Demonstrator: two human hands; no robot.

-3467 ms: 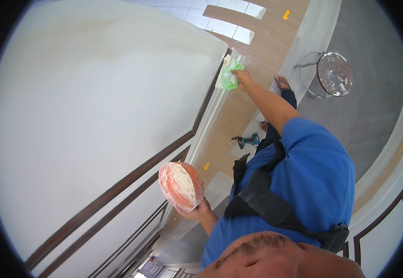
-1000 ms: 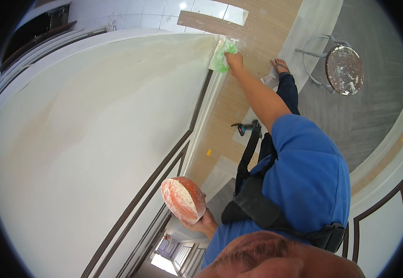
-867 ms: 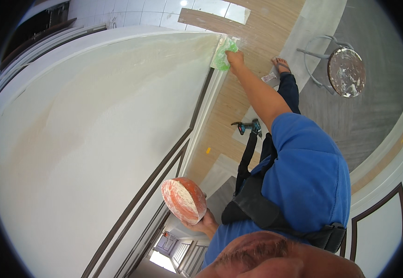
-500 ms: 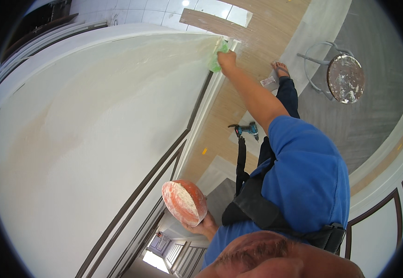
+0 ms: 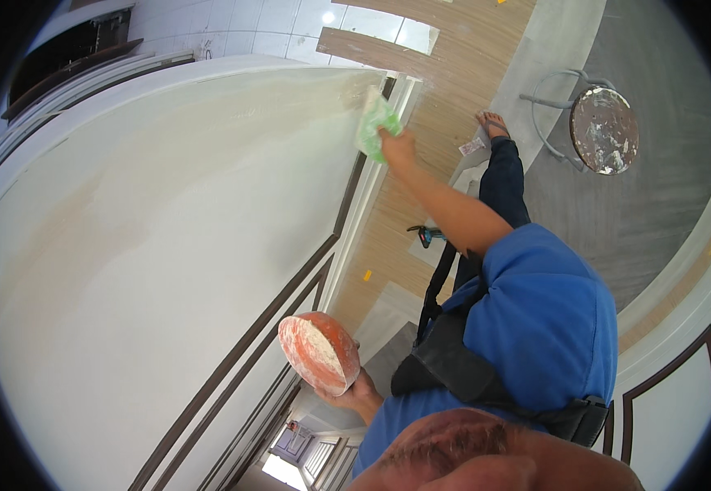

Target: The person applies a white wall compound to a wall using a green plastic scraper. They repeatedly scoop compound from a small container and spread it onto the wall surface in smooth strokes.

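My left hand [image 5: 351, 394] holds an orange bowl [image 5: 306, 353] from beneath, its inside smeared with whitish paste. Stretched far out, my right hand [image 5: 398, 149] grips a green plastic putty scraper [image 5: 369, 131] with a pale edge. The scraper lies over the far edge of the white wall [image 5: 200, 221], beside the brown trim; whether its edge touches the surface I cannot tell. A beige, damp-looking band of paste [image 5: 167, 139] curves along the upper wall. The fingers of my left hand are partly hidden behind the bowl.
A round paint-spattered stool [image 5: 605, 131] stands at the right on grey flooring. A cordless drill [image 5: 427, 235] lies on the floor, partly covered by my arm. Brown rails [image 5: 245, 344] run along the lower wall. A loose plank [image 5: 347, 45] lies near white tiles.
My right hand and the scraper have moved slightly down and left, off the wall's far corner. The bowl has shifted slightly up and left. My right arm now hides more of the drill.
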